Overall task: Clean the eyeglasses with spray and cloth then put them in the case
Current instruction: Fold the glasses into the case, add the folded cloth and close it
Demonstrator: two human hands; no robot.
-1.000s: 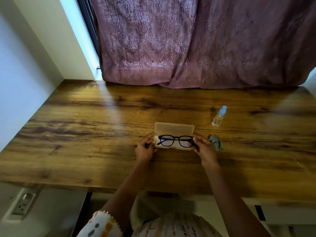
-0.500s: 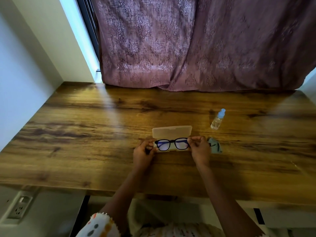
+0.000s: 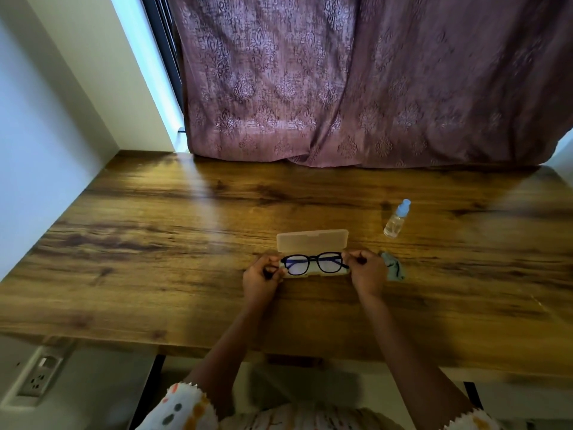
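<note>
Black-framed eyeglasses (image 3: 313,262) sit over the tray of an open beige case (image 3: 311,240) on the wooden table (image 3: 155,243), the lid standing up behind them. My left hand (image 3: 260,279) pinches the left end of the frame and my right hand (image 3: 367,273) pinches the right end. Whether the temples are folded is hidden by my fingers. A small clear spray bottle (image 3: 396,219) with a blue cap stands to the right rear. A crumpled teal cloth (image 3: 394,270) lies just right of my right hand.
A mauve patterned curtain (image 3: 356,82) hangs along the table's far edge. A white wall (image 3: 37,125) borders the left side. A wall socket (image 3: 38,377) sits below the near left edge of the table.
Both hands have brought the glasses slightly back and lower over the case tray, and the hands have closed in toward the frame's ends. Bottle and cloth have not moved.
</note>
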